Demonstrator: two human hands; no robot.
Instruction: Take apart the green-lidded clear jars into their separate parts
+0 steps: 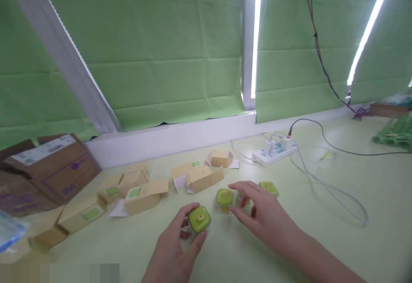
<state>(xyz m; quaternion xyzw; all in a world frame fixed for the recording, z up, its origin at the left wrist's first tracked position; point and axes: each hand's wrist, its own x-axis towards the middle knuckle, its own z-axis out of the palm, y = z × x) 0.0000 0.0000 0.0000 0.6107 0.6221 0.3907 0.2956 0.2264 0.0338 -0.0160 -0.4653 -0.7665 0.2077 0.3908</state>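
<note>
Head view: the left hand (175, 248) pinched a green-lidded jar (198, 219) between thumb and fingers, low on the surface (354, 214) just before the person. The right hand (265, 218) lay spread, its fingertips over a second jar (242, 199), which was largely hidden. Judged from this, a grip on the jar's sides, clear of the lid and with the base kept flat, would serve best. Counted: three green-lidded jars in plain sight and a fourth under the fingers; about eight cartons (144, 197); one power strip (273, 150); one big box (51, 167).
</note>
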